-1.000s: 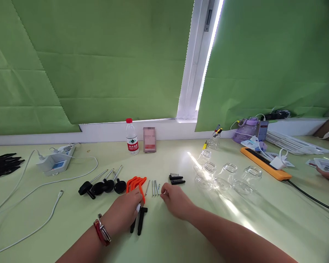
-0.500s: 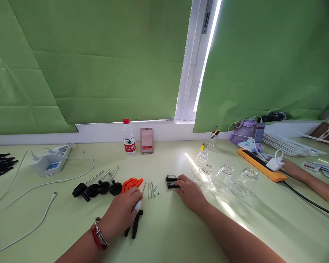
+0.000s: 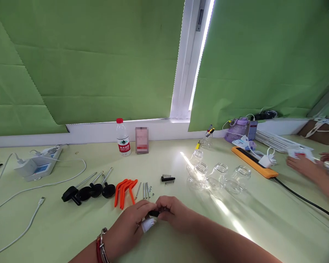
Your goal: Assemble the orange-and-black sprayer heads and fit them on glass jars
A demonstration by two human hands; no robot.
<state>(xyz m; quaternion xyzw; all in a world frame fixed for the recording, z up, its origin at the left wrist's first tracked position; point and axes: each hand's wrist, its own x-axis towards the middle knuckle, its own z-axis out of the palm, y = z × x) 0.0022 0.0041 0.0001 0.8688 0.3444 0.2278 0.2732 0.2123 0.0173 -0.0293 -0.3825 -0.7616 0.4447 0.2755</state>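
Observation:
My left hand [image 3: 133, 223], with a white wrap on one finger, and my right hand [image 3: 174, 213] meet close to the table's front. Between them both pinch a small black part [image 3: 154, 213], mostly covered by my fingers. Just beyond lies another small black cylindrical part [image 3: 167, 179] with thin metal springs [image 3: 169, 183] on either side of it. Several silver bolts [image 3: 146, 190] and small nuts [image 3: 150, 189] rest in front of my left hand. Bent orange pieces [image 3: 124, 190] lie to their left.
Black round pieces with metal rods [image 3: 108, 190] lie at left, near a white cable [image 3: 40, 204] and power strip [image 3: 44, 166]. Clear glass jars [image 3: 220, 175] stand right, before an orange power strip [image 3: 253, 162]. A water bottle [image 3: 123, 140] stands behind. Another person's hand [image 3: 307, 168] works at far right.
My right hand has left the spot by the springs, taking one black part. Both hands have come together nearer to me. The orange pieces are now uncovered. The other person's hand has moved.

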